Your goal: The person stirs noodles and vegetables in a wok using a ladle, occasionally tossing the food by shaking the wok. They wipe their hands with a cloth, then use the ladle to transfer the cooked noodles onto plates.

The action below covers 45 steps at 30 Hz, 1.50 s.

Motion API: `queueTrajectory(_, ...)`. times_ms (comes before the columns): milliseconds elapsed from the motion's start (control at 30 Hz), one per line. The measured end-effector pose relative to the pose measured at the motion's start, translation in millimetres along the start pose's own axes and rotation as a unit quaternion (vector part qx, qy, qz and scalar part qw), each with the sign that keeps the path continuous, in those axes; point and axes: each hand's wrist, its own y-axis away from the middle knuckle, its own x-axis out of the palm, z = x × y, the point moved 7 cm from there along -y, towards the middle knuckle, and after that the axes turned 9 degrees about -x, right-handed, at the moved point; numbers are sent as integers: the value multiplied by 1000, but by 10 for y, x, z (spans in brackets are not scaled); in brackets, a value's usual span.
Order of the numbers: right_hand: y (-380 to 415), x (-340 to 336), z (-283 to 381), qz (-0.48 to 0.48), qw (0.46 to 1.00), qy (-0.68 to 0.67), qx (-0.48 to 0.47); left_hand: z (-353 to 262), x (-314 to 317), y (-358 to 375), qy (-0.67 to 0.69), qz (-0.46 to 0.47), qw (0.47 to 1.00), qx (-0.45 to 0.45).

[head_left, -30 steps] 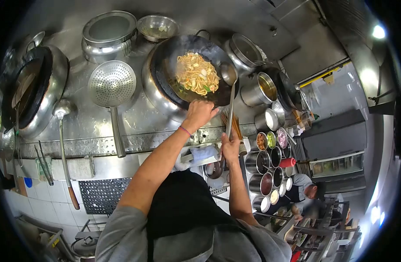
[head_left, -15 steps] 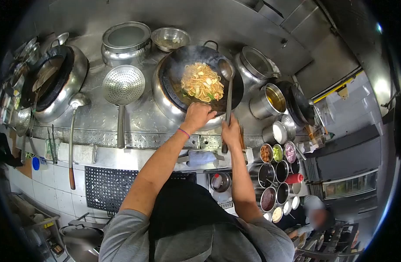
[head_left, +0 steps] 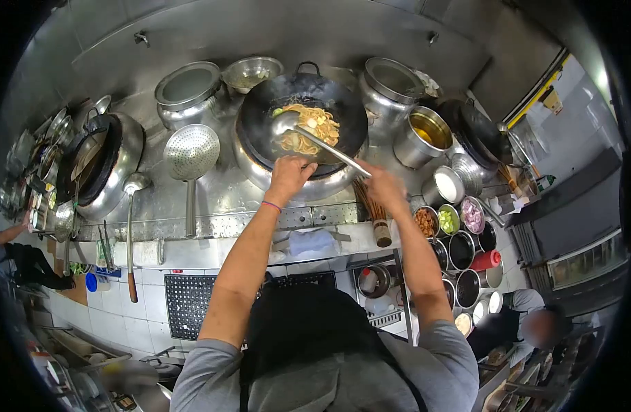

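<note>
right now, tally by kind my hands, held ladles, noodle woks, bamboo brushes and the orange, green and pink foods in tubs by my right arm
Left hand, right hand: 2
Held ladle: 1
Noodle wok: 1
Bamboo brush: 1
Orange food, green food, pink food: 3
Total: 8

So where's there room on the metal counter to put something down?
On the bare counter between the strainer and the noodle wok, and between the strainer and the resting ladle. It's crowded on the right, where a pot and tubs bunch up.
</note>
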Motion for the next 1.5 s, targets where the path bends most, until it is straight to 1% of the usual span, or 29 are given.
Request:
queueTrajectory(67, 285, -106, -191, -47, 997, 56, -8, -9, -4, -7, 5, -10, 1000, 7)
queueTrajectory(100, 402, -40, -172, -47, 997, 57, -9, -23, -17, -14, 1, 4, 1000, 2)
queueTrajectory(167, 676, 130, -234, -87, 993, 3, 76, -29, -3, -13, -1, 18, 1000, -6)
queueTrajectory(233, 784, 443, -277, -98, 989, -36, 106, -59, -43, 20, 12, -17, 1000, 20)
queueTrajectory(267, 842, 563, -347, -112, 981, -76, 136, -61, -36, 36, 12, -13, 1000, 21)
queueTrajectory(300, 874, 544, -344, -136, 979, -91, 123, -55, -22, 40, 2, 5, 1000, 12)
queueTrajectory(400, 1016, 195, -238, -103, 984, -73, 124, -62, -20, -9, -13, 35, 999, 4)
queueTrajectory(433, 1114, 86, -268, -106, 988, -70, 85, -63, -10, -34, -16, 47, 999, 1)
queueTrajectory(467, 1214, -117, -209, -77, 991, -46, 97, -81, -35, -68, -13, 44, 999, -3)
queueTrajectory(500, 1290, -404, -45, -52, 993, -46, 97, -79, -8, -91, -32, 83, 996, -22)
queueTrajectory(533, 1385, -596, 49, -65, 994, -36, 86, -46, 32, -97, -52, 122, 990, -42)
queueTrajectory(600, 1494, -733, 99, -46, 998, -19, 38, -20, 67, -172, -71, 135, 987, -44)
queueTrajectory(633, 1435, -714, 140, -43, 999, -16, 29, -22, 93, -197, -91, 151, 984, -36)
queueTrajectory(700, 1331, -558, 163, 5, 997, 26, 67, 1, 100, -203, -80, 145, 985, -56)
queueTrajectory(833, 985, -194, 197, -23, 998, 16, 51, -20, 123, -103, -66, 118, 988, -77)
queueTrajectory(867, 1039, -235, 230, -19, 999, 15, 48, -52, 95, -77, -62, 107, 989, -87)
queueTrajectory(933, 1121, -566, 377, 40, 996, 41, 75, -310, -180, 26, -54, 65, 992, -93)
queueTrajectory(967, 1202, -647, 277, 33, 997, -45, 58, -440, -260, 95, -53, 74, 993, -70)
queueTrajectory(1000, 1244, -794, 317, 26, 998, -56, 17, -534, -312, 138, -53, 88, 994, -47)
queueTrajectory(1067, 1247, -958, 347, 63, 996, -37, 46, -597, -326, 170, -40, 86, 995, -35)
queueTrajectory(1133, 1201, -976, 325, 72, 996, -7, 58, -674, -484, 36, -49, 43, 997, -35)
queueTrajectory(1167, 1148, -1018, 353, 54, 998, 37, 25, -697, -519, 59, -51, 74, 995, -43)
queueTrajectory(1200, 1107, -1041, 390, 38, 996, 78, -5, -770, -621, 13, -51, 72, 995, -41)
queueTrajectory(1267, 989, -1049, 451, 65, 996, 56, 4, -880, -646, 88, -60, 96, 994, -8)
queueTrajectory(1300, 934, -1028, 445, 76, 994, 73, 21, -858, -633, 54, -48, 64, 997, 21)
queueTrajectory(1400, 673, -876, 379, 68, 993, 98, 19, -631, -532, -78, -39, 35, 999, -14)
queueTrajectory(1433, 588, -781, 370, 59, 991, 104, 55, -574, -514, -51, -45, 9, 999, -11)
queueTrajectory(1467, 544, -678, 353, 49, 989, 109, 90, -515, -439, 33, -44, 8, 999, -11)
queueTrajectory(1500, 509, -537, 357, 48, 989, 111, 90, -442, -324, 174, -51, 23, 998, -29)
